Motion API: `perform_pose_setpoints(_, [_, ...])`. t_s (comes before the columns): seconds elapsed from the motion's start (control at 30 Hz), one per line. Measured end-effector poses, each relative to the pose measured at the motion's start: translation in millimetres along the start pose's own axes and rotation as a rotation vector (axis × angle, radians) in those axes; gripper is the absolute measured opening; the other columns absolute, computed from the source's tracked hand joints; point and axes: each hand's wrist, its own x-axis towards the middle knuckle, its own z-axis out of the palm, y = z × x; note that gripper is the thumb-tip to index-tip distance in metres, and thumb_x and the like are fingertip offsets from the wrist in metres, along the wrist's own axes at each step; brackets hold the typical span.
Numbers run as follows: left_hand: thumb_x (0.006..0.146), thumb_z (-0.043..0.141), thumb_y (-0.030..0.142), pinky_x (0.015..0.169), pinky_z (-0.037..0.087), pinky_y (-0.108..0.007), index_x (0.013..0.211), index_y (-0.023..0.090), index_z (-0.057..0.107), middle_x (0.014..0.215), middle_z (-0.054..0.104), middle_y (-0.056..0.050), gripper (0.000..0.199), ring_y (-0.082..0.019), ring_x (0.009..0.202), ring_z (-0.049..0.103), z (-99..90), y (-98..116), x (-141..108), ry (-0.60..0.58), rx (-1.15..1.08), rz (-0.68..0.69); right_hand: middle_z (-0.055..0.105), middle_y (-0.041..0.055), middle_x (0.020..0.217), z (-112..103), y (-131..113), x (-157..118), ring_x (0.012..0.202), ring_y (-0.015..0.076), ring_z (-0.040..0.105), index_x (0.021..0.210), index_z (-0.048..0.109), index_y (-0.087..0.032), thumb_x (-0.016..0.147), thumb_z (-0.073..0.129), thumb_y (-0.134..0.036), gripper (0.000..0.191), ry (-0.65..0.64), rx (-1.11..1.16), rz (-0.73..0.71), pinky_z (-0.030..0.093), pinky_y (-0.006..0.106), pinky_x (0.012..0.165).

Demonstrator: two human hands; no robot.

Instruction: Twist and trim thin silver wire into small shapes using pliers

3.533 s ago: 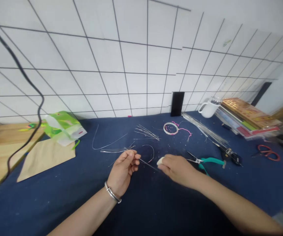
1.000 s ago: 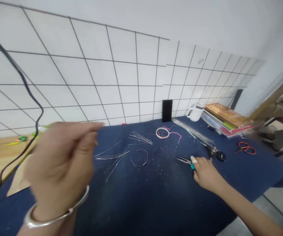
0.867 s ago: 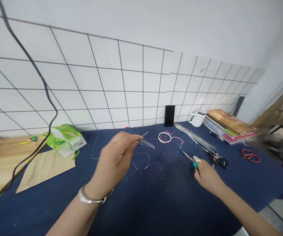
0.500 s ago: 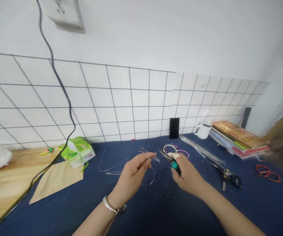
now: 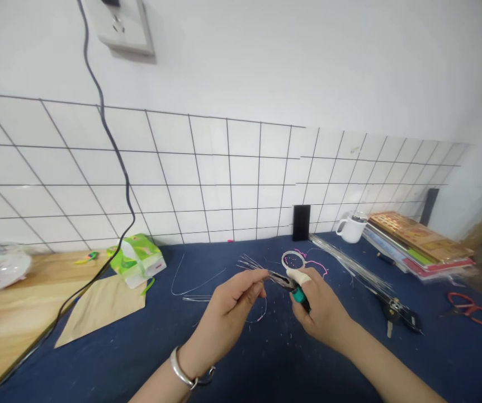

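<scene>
My left hand (image 5: 235, 302) is closed in a pinch, thumb against forefinger, with a silver bangle on its wrist. From its fingertips a thin wire (image 5: 265, 307) seems to curve down in a loop, with a small pink bit on it. My right hand (image 5: 320, 302), its thumb wrapped in white, grips pliers (image 5: 283, 281) with teal and black handles. The jaws point left and meet the left fingertips; what lies between them is too small to make out. Behind the hands lie several loose wire pieces (image 5: 249, 262) and a white ring-shaped dish (image 5: 293, 261) with pink beads.
A long bundle of wires (image 5: 354, 263) runs toward keys (image 5: 391, 319). Red-handled scissors (image 5: 469, 308), a white mug (image 5: 351, 228) and stacked books (image 5: 419, 240) stand right. Left are a green tissue pack (image 5: 138, 260), a beige sheet (image 5: 102, 310) and a hanging black cable (image 5: 126, 184).
The pliers have moved left until their jaws meet my left fingertips; before, there was a small gap. The whole view has shifted slightly.
</scene>
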Motion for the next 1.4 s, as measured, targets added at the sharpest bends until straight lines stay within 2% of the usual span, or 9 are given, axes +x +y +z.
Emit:
perform_pose_setpoints(0.4, [0.084, 0.047, 0.027, 0.050, 0.038, -0.021, 0.108, 0.027, 0.061, 0.078, 0.060, -0.005, 0.027, -0.013, 0.065, 0.050, 1.0, 6, -7, -0.058, -0.147, -0.031, 0.048, 0.0127, 0.104, -9, -6, -7, 0.092, 0.0241, 0.049, 0.125, 0.035, -0.019, 0.075, 0.047, -0.008, 0.052, 0.011, 0.033, -0.015, 0.046, 0.043, 0.079])
perform_pose_setpoints(0.73, [0.083, 0.049, 0.031, 0.045, 0.032, -0.020, 0.104, 0.024, 0.062, 0.075, 0.056, -0.003, 0.026, -0.008, 0.053, 0.039, 3.7, 9, -7, -0.095, -0.298, -0.141, 0.048, 0.0139, 0.108, -13, -7, -7, 0.096, 0.0246, 0.049, 0.127, 0.034, -0.019, 0.073, 0.047, -0.007, 0.056, 0.014, 0.047, -0.022, 0.045, 0.044, 0.082])
perform_pose_setpoints(0.87, [0.083, 0.049, 0.030, 0.046, 0.032, -0.021, 0.108, 0.024, 0.061, 0.077, 0.056, -0.004, 0.028, -0.009, 0.054, 0.040, 3.7, 7, -7, -0.097, -0.297, -0.123, 0.049, 0.0137, 0.108, -13, -5, -8, 0.095, 0.0250, 0.050, 0.127, 0.035, -0.019, 0.073, 0.048, -0.008, 0.056, 0.039, 0.018, -0.028, 0.046, 0.044, 0.080])
perform_pose_setpoints(1.4, [0.084, 0.048, 0.029, 0.046, 0.033, -0.022, 0.110, 0.028, 0.060, 0.078, 0.055, -0.003, 0.028, -0.009, 0.055, 0.040, 3.7, 5, -7, -0.109, -0.292, -0.113, 0.049, 0.0118, 0.103, -12, -1, -11, 0.093, 0.0232, 0.049, 0.123, 0.037, -0.019, 0.073, 0.046, -0.006, 0.052, -0.033, 0.028, 0.024, 0.046, 0.041, 0.079])
